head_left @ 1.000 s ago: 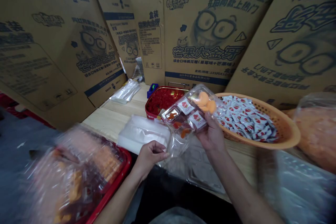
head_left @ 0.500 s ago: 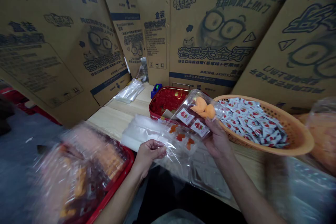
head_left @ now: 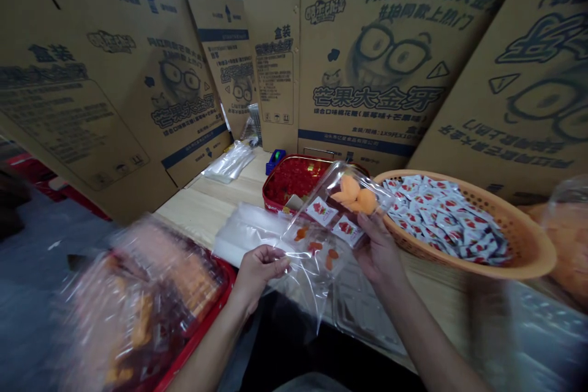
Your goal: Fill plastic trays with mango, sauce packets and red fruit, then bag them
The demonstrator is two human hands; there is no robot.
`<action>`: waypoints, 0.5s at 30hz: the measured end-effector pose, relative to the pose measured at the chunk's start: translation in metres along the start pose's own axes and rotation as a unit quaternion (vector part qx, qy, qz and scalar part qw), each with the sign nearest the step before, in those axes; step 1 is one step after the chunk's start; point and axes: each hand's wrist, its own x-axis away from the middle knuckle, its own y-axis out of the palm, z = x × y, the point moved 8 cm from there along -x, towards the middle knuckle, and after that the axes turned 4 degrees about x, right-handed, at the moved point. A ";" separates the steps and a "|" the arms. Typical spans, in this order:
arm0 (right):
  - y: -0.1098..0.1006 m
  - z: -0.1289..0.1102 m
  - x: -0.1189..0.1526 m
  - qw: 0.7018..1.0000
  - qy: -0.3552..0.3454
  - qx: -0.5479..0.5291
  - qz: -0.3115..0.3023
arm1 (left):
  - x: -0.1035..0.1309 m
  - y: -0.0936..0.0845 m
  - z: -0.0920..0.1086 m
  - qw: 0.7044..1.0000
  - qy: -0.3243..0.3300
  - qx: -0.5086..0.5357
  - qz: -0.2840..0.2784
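My right hand (head_left: 379, 248) grips the right edge of a clear plastic candy tray (head_left: 337, 190), held tilted above the table. Its compartments carry orange candies (head_left: 350, 194), two white sachets with red print (head_left: 346, 229), and small orange-red gummies (head_left: 315, 246). A clear plastic bag (head_left: 305, 288) hangs around the tray's near-left end. With thumb and fingers pinched, my left hand (head_left: 264, 266) holds the bag's left edge. Below the right hand, another clear tray (head_left: 362, 306) lies on the table. Flat clear bags (head_left: 248, 229) lie behind the left hand.
An orange basket (head_left: 542, 254) of sachets stands at right, beside a red tin (head_left: 275, 205) of red pieces. A blue tape dispenser (head_left: 274, 161) sits behind. At left, a red crate (head_left: 225, 300) holds packed trays (head_left: 184, 275). Tall cardboard boxes (head_left: 367, 128) wall the back.
The view has shifted slightly. The bag's loose film hangs lower and reaches farther over the tray's left end. Both hands keep their holds.
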 end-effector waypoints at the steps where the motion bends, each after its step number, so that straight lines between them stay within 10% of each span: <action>1: 0.000 0.000 0.001 1.000 0.000 0.001 0.000 | 0.000 0.000 0.000 1.000 -0.003 -0.003 0.001; 15: 0.018 0.038 0.019 0.983 0.143 0.095 -0.058 | 0.005 0.022 0.003 0.989 -0.073 0.045 -0.117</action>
